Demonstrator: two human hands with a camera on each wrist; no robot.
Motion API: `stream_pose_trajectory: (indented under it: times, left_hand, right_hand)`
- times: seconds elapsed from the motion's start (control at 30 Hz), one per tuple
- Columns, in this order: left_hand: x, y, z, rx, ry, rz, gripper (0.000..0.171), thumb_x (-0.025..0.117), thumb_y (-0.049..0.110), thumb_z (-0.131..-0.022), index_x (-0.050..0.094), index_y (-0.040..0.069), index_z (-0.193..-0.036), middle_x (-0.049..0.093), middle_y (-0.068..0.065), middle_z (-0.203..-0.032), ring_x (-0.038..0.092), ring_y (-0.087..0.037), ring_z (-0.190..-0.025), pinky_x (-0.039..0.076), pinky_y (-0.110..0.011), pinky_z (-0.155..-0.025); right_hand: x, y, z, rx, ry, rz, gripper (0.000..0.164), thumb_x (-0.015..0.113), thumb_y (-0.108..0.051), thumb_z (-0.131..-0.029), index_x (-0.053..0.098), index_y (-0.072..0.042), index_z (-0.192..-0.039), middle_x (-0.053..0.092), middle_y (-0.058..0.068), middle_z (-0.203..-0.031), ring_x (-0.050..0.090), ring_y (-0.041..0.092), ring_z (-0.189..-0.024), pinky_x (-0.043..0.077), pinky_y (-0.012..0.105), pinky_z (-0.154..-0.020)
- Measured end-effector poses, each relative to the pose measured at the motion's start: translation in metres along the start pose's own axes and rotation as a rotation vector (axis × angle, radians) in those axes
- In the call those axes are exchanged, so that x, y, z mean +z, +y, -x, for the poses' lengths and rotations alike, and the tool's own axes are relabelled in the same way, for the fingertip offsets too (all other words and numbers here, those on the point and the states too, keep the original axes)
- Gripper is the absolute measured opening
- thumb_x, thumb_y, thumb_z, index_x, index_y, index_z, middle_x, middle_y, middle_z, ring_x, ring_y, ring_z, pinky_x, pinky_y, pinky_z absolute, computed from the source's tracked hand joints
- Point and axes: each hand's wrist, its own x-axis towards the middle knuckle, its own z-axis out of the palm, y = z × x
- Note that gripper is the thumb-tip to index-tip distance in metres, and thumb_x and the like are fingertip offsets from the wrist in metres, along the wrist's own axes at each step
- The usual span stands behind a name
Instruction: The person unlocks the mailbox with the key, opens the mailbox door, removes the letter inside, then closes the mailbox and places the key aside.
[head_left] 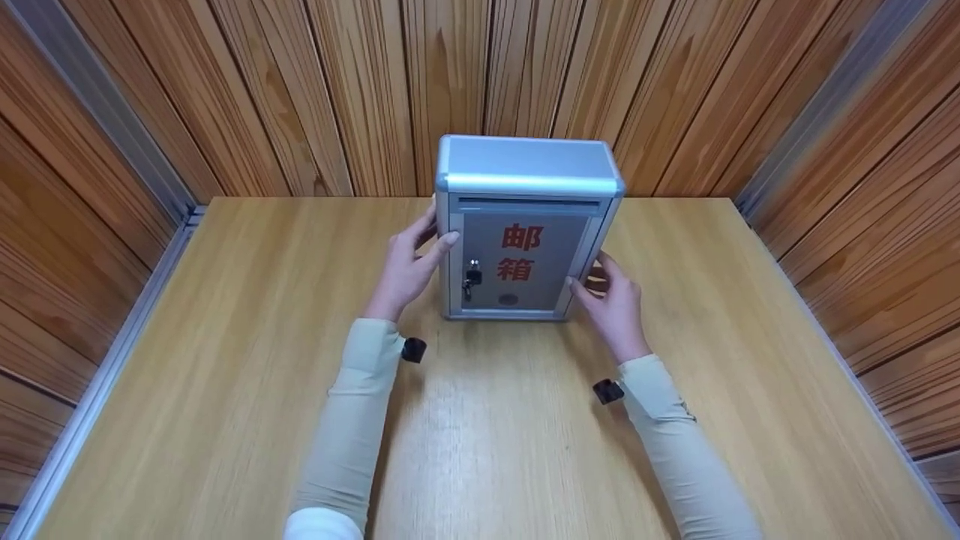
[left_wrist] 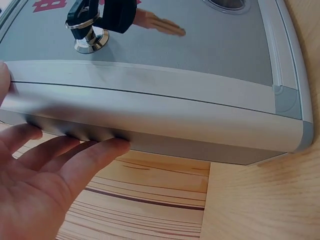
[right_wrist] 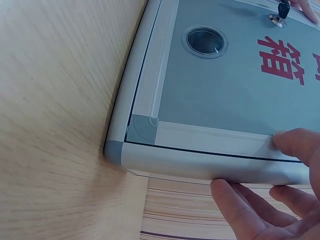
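A silver metal mailbox stands upright at the back of the table, its front turned toward me with red characters on a grey panel. Low on the panel's left side is a lock with keys. My left hand holds the box's left side, thumb at the front frame and fingers against the side wall. On the opposite side, my right hand grips lower down, its thumb on the front edge and fingers along the side. In the right wrist view a round window shows near the panel's bottom.
The wooden table runs back to a wall of wood planks. More plank walls with metal posts rise at the left and right. A small black camera is worn at the left wrist, another black camera at the right.
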Motion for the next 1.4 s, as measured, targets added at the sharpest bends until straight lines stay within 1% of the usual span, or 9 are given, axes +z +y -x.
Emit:
stream_pose_trajectory:
  times: [0.27, 0.6, 0.7, 0.83, 0.97, 1.07, 1.23, 1.3, 1.4]
  left_hand:
    - [0.001, 0.0, 0.001, 0.029, -0.014, -0.011, 0.061, 0.049, 0.047, -0.085, 0.024, 0.031, -0.138, 0.034, 0.005, -0.138, 0.038, -0.01, -0.12, 0.032, -0.029, -0.097]
    - [0.0, -0.006, 0.0, -0.02, -0.008, 0.015, 0.059, 0.051, 0.051, -0.082, 0.026, 0.041, -0.135, 0.034, 0.01, -0.137, 0.038, -0.017, -0.121, 0.039, -0.038, -0.091]
    - [-0.004, 0.006, 0.003, -0.028, -0.014, 0.023, 0.06, 0.053, 0.046, -0.084, 0.027, 0.035, -0.137, 0.033, 0.007, -0.138, 0.038, -0.018, -0.12, 0.038, -0.037, -0.091]
    - [-0.007, 0.019, 0.006, -0.048, -0.04, 0.078, 0.062, 0.055, 0.039, -0.085, 0.027, 0.026, -0.138, 0.03, 0.001, -0.14, 0.034, -0.022, -0.123, 0.034, -0.037, -0.095]
    - [-0.005, 0.011, 0.005, -0.039, -0.072, 0.153, 0.063, 0.052, 0.038, -0.087, 0.021, 0.026, -0.14, 0.024, 0.0, -0.143, 0.026, -0.021, -0.128, 0.027, -0.041, -0.1]
    - [-0.003, 0.006, 0.005, -0.028, -0.09, 0.206, 0.063, 0.05, 0.035, -0.089, 0.018, 0.025, -0.141, 0.022, -0.001, -0.144, 0.023, -0.018, -0.129, 0.024, -0.04, -0.101]
    - [-0.005, 0.001, 0.003, -0.043, -0.096, 0.261, 0.063, 0.052, 0.034, -0.088, 0.019, 0.026, -0.141, 0.023, -0.001, -0.143, 0.024, -0.016, -0.129, 0.029, -0.034, -0.099]
    - [-0.005, 0.001, 0.001, -0.053, -0.096, 0.264, 0.064, 0.053, 0.035, -0.087, 0.02, 0.027, -0.141, 0.023, -0.001, -0.143, 0.025, -0.017, -0.128, 0.031, -0.034, -0.098]
    - [-0.006, 0.001, -0.002, -0.052, -0.102, 0.269, 0.064, 0.055, 0.036, -0.086, 0.022, 0.028, -0.14, 0.025, 0.0, -0.141, 0.026, -0.018, -0.127, 0.032, -0.035, -0.097]
  right_hand:
    - [-0.001, 0.001, 0.0, 0.015, -0.015, -0.031, 0.062, 0.065, -0.037, -0.078, 0.042, -0.017, -0.131, 0.055, 0.002, -0.112, 0.054, 0.014, -0.096, 0.047, 0.031, -0.08]
    - [0.0, 0.002, -0.001, 0.009, -0.009, -0.041, 0.057, 0.065, -0.037, -0.077, 0.046, -0.017, -0.128, 0.055, 0.0, -0.113, 0.054, 0.012, -0.097, 0.047, 0.03, -0.08]
    - [-0.001, 0.003, -0.003, 0.01, -0.018, -0.048, 0.058, 0.066, -0.038, -0.077, 0.046, -0.019, -0.128, 0.055, -0.001, -0.115, 0.053, 0.01, -0.098, 0.046, 0.029, -0.081]
    - [0.0, 0.004, -0.003, 0.017, -0.016, -0.055, 0.057, 0.066, -0.038, -0.077, 0.046, -0.019, -0.127, 0.055, -0.002, -0.114, 0.053, 0.01, -0.097, 0.046, 0.03, -0.082]
    - [0.003, 0.005, 0.0, 0.0, 0.002, -0.048, 0.054, 0.065, -0.036, -0.078, 0.048, -0.016, -0.125, 0.056, 0.001, -0.11, 0.054, 0.013, -0.096, 0.046, 0.034, -0.082]
    - [0.004, 0.005, 0.001, -0.004, -0.004, -0.046, 0.053, 0.065, -0.034, -0.078, 0.048, -0.014, -0.124, 0.056, 0.003, -0.109, 0.055, 0.015, -0.096, 0.046, 0.035, -0.082]
    - [0.003, 0.001, 0.004, 0.024, -0.034, -0.036, 0.053, 0.064, -0.035, -0.079, 0.046, -0.014, -0.124, 0.053, 0.002, -0.113, 0.053, 0.015, -0.098, 0.046, 0.032, -0.082]
    - [0.002, -0.002, 0.006, 0.025, -0.007, -0.035, 0.051, 0.064, -0.034, -0.08, 0.046, -0.012, -0.122, 0.052, 0.003, -0.113, 0.052, 0.018, -0.099, 0.046, 0.032, -0.082]
    - [0.0, -0.01, 0.01, -0.006, 0.117, -0.031, 0.041, 0.063, -0.03, -0.081, 0.049, -0.007, -0.112, 0.05, 0.004, -0.105, 0.052, 0.02, -0.093, 0.046, 0.031, -0.078]
